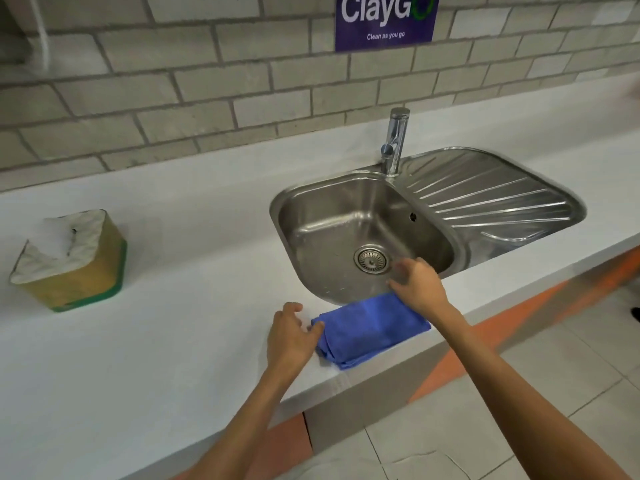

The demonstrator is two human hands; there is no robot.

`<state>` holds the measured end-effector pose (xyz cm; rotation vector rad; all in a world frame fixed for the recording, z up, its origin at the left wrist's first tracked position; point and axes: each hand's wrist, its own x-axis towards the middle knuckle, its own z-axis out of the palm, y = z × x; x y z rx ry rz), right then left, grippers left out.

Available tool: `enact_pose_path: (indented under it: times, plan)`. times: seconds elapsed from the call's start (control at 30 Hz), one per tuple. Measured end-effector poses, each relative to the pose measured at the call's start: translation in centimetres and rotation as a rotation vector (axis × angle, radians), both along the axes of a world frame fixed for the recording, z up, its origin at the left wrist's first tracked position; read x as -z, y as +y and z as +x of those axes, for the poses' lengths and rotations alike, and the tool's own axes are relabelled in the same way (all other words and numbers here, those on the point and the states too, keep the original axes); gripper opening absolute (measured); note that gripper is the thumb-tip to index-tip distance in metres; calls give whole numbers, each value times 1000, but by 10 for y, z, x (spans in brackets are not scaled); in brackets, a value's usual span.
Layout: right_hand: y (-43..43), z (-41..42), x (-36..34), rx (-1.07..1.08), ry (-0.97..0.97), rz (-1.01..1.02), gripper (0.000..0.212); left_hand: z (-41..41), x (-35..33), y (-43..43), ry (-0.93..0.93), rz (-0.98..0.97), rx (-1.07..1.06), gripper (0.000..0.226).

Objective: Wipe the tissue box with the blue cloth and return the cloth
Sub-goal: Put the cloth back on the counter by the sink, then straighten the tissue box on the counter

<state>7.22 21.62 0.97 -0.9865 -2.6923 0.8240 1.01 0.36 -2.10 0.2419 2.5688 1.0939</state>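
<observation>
The blue cloth lies folded on the white counter's front edge, just in front of the sink. My left hand rests at the cloth's left end, thumb touching its edge, fingers spread. My right hand hovers over the cloth's far right corner at the sink rim, fingers apart and blurred; no grip shows. The tissue box, yellow with a green base and white tissue sticking out of the top, stands far left on the counter, well away from both hands.
A steel sink with a drainboard and a chrome tap is set into the white counter. A brick wall with a purple sign rises behind. Tiled floor lies below at the right.
</observation>
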Motion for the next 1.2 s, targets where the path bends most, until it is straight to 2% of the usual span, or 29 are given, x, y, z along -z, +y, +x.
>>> enact_pose_path:
  times: [0.17,0.27,0.37,0.63,0.77,0.9,1.07,1.2]
  plan:
    - [-37,-45,-12,-80,126,-139,30,-29,-18,-25,-49,88,-184,45]
    - [-67,-77,-18,-156,169,-213,29,-47,-30,-54,-65,197,-292,40]
    - [-105,-112,-24,-228,227,-303,19,-70,-42,-92,-79,319,-407,36]
    - [-220,-212,-44,-449,234,-426,26,-139,-66,-208,-110,575,-680,33]
    - [-271,-251,-46,-454,222,-520,25,-170,-67,-257,-187,642,-726,34]
    - [-309,-286,-40,-429,208,-579,31,-197,-61,-289,-312,752,-774,44]
    - [-334,-323,-33,-389,162,-645,36,-216,-56,-299,-520,944,-773,61]
    - [-335,-352,-28,-333,139,-664,47,-234,-54,-291,-609,988,-808,65]
